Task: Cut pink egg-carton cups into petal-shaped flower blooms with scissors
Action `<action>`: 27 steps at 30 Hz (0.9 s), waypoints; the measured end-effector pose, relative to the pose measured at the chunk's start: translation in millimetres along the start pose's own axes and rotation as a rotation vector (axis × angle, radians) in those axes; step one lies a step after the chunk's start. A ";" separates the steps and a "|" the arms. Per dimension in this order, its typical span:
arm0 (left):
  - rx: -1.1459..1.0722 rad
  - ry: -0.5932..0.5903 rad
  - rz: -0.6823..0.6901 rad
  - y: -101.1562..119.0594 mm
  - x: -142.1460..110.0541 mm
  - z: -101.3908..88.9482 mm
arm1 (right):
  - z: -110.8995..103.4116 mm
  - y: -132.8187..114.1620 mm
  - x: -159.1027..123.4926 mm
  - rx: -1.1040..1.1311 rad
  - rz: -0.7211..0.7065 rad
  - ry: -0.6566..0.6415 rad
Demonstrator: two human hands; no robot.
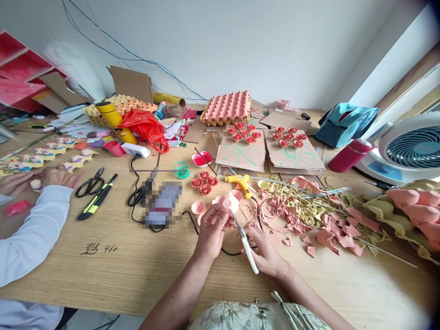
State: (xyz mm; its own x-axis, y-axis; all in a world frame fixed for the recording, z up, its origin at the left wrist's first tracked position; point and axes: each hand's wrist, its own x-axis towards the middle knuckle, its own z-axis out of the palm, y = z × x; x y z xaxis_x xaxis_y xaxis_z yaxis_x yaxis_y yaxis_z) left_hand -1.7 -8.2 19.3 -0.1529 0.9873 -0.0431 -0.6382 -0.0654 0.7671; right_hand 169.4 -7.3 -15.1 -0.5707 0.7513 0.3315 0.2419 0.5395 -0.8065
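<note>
My left hand point(212, 229) is closed around a pink egg-carton cup piece point(227, 203), held up over the wooden table point(137, 266). My right hand point(263, 251) grips white-handled scissors point(246, 243), whose blades reach up to the pink piece. A yellow glue gun point(240, 182) lies just beyond my hands. Three finished red paper roses point(204, 181) sit to the left of it, with pink cup pieces point(198, 207) near my left hand.
Pink and yellow carton scraps point(309, 215) spread to the right. Cardboard sheets with red roses point(268, 146), a pink egg tray point(227, 107), a fan point(409, 149) and a red bottle point(350, 155) stand behind. Another person's white sleeve point(30, 229), black scissors point(90, 184) and a knife point(96, 203) lie left.
</note>
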 end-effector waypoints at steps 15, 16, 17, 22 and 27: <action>-0.074 0.025 -0.053 -3.2 -1.1 2.0 | 1.3 2.6 -0.4 -0.014 -0.007 0.002; -0.079 0.025 -0.056 -3.2 -1.1 2.3 | 1.4 2.3 -0.2 -0.014 -0.009 0.004; -0.084 0.025 -0.057 -3.3 -1.2 2.6 | 1.5 2.0 0.0 -0.013 -0.011 0.006; -0.110 0.008 -0.068 -4.5 -1.5 2.4 | 2.3 -0.4 0.5 0.010 -0.017 0.024; -0.111 0.022 -0.073 -6.5 -2.0 0.8 | 3.1 -2.1 0.3 0.018 0.001 0.030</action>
State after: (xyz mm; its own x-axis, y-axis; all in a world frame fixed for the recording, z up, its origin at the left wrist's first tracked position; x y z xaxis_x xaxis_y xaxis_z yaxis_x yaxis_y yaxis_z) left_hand 3.3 -9.6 14.8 -0.1188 0.9867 -0.1109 -0.7279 -0.0105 0.6857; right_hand 166.3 -9.4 -14.8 -0.5469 0.7628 0.3451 0.2282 0.5324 -0.8152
